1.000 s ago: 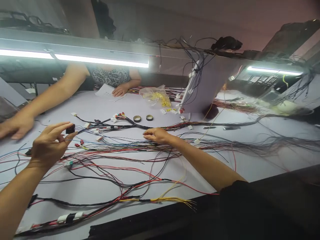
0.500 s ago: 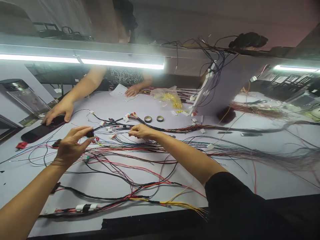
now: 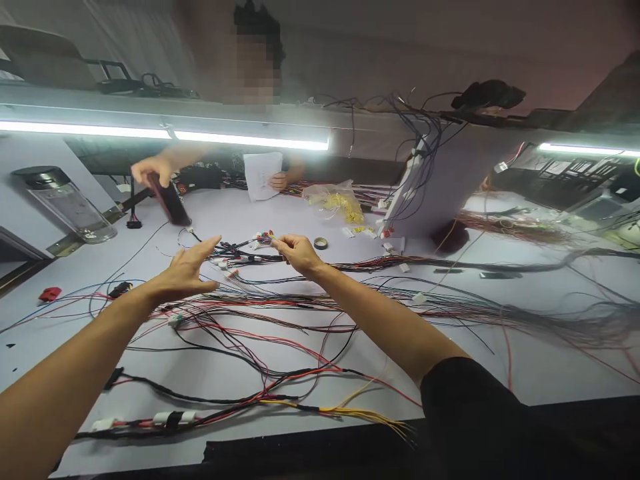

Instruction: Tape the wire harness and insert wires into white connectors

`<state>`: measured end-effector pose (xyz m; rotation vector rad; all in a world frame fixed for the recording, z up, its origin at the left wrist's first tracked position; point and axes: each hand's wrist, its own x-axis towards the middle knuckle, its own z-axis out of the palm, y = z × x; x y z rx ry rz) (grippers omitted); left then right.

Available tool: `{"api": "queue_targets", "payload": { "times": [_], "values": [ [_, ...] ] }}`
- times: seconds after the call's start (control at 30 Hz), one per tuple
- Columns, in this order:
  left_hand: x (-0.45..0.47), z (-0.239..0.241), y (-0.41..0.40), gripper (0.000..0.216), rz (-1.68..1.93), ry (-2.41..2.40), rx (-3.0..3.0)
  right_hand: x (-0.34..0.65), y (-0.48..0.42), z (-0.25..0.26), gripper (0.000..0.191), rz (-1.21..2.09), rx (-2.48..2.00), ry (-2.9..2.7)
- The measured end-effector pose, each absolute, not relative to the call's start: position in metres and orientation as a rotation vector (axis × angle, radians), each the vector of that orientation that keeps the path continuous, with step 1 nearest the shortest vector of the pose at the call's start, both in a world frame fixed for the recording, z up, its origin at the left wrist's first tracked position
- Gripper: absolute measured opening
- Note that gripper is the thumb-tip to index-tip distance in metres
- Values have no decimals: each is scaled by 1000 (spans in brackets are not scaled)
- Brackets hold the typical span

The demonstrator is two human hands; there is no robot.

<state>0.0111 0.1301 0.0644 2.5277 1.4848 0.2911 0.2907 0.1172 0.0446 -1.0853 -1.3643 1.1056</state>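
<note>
White worktable (image 3: 210, 207) under strip lights (image 3: 250, 138), spread with wiring harnesses. My right hand (image 3: 300, 253) has thumb and forefinger pinched together at a connector cluster (image 3: 264, 239), seemingly on its wires, though the contact is too small to be sure. My left hand (image 3: 187, 270) holds nothing visible; its thumb and fingers are spread above the wires, just left of that cluster.

Just beyond my right hand lies a tape roll (image 3: 321, 243). The work appears to be partway along. Done: the far harness trunk (image 3: 420, 261) is gathered into a dark, tight line, and the near harness (image 3: 307, 405) bears black wrapping at several points. Left, as I judge it: the middle wires (image 3: 320, 301) run loose and unbound, and the yellow wires (image 3: 370, 408) at the near edge fan out freely.

Containers, farther out: a clear plastic bag (image 3: 335, 200) holds small yellow parts; a lidded clear bottle (image 3: 70, 207) stands tilted in view at the left, its contents indistinct; a translucent bin (image 3: 595, 210) at the right is too blurred to read. Across the table, a co-worker's hand (image 3: 153, 170) grips a dark, elongated object (image 3: 174, 203), while their other hand (image 3: 279, 181) touches a paper sheet (image 3: 261, 175).
</note>
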Motion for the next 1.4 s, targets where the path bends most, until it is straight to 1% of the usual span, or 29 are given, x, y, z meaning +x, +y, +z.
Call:
{"api": "queue_targets", "payload": {
  "times": [0.03, 0.07, 0.17, 0.23, 0.3, 0.4, 0.43, 0.47, 0.57, 0.63, 0.7, 0.77, 0.83, 0.97, 1.03, 1.07, 1.1, 1.17, 1.23, 1.33, 1.4],
  "values": [
    [16, 63, 133, 94, 195, 1522, 2495, 291, 117, 47, 32, 1110, -1077, -1297],
    [19, 61, 136, 89, 101, 1539, 2461, 293, 118, 50, 31, 1116, -1063, -1230],
    [17, 52, 140, 56, -49, 1509, 2422, 307, 119, 65, 29, 1185, -975, -1099],
    [10, 50, 141, 47, -64, 1522, 2427, 321, 119, 76, 26, 1266, -902, -1072],
    [3, 55, 139, 51, -82, 1546, 2410, 336, 118, 87, 23, 1348, -860, -1102],
    [6, 76, 132, 74, -74, 1475, 2271, 352, 114, 98, 15, 1467, -806, -1183],
    [14, 86, 127, 84, -24, 1414, 2198, 354, 112, 101, 13, 1491, -794, -1218],
    [26, 96, 122, 86, 46, 1383, 2126, 353, 110, 103, 12, 1500, -791, -1257],
    [82, 115, 102, 73, 381, 1207, 1906, 343, 103, 107, 9, 1456, -828, -1370],
    [125, 116, 92, 68, 618, 1001, 1749, 333, 99, 109, 9, 1438, -870, -1419],
    [159, 109, 85, 55, 723, 789, 1642, 330, 96, 110, 12, 1415, -924, -1463],
    [178, 99, 83, 44, 806, 762, 1484, 339, 91, 110, 19, 1306, -1001, -1531],
    [184, 92, 85, 36, 873, 812, 1322, 358, 82, 104, 25, 1111, -1110, -1638],
    [181, 92, 88, 19, 1008, 885, 1100, 407, 47, 78, 33, 797, -1395, -1910],
    [181, 96, 89, 14, 1039, 890, 1049, 422, 28, 61, 50, 629, -1535, -2036],
    [182, 97, 90, 13, 1049, 891, 1033, 426, 21, 53, 54, 516, -1586, -2070],
    [183, 98, 91, 13, 1060, 894, 1019, 428, 16, 46, 52, 418, -1616, -2087],
    [184, 97, 94, 13, 1088, 914, 992, 430, 12, 36, 34, 299, -1628, -2068],
    [184, 93, 98, 12, 1112, 946, 979, 431, 14, 31, 19, 286, -1582, -2031],
    [179, 83, 101, 17, 1016, 1040, 1082, 435, 20, 28, 14, 305, -1438, -1968],
    [177, 75, 99, 31, 856, 1090, 1287, 437, 22, 28, 13, 339, -1363, -1910]
  ]
}}
